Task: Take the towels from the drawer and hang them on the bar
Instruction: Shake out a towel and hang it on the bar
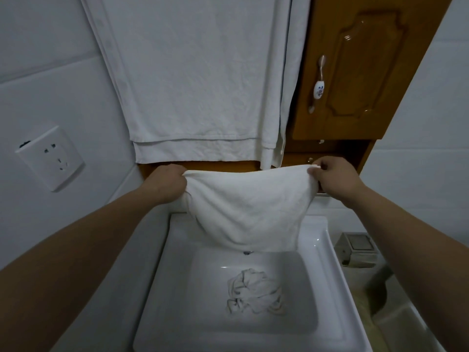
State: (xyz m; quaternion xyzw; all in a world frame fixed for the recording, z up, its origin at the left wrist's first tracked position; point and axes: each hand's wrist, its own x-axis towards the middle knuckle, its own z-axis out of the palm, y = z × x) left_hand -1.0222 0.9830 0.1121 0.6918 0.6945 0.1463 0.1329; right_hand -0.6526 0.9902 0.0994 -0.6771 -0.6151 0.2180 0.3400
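Observation:
I hold a small white towel (pixel 247 209) stretched between both hands above the sink. My left hand (pixel 166 181) grips its left top corner and my right hand (pixel 335 180) pinches its right top corner. The towel sags in the middle and hangs down over the back rim of the sink. Behind my right hand a short piece of a metal bar (pixel 323 195) shows; the rest of it is hidden by the towel. A large white towel (pixel 198 80) hangs flat on the wall above, its bottom hem just over my hands. No drawer is in view.
A white square sink (pixel 157 275) lies below, with a crumpled white cloth (pixel 255 292) in its basin. A wooden cabinet door (pixel 355 69) with a metal handle is at the upper right. A wall socket (pixel 49 158) sits on the left tiles. A metal box (pixel 357 248) stands right of the sink.

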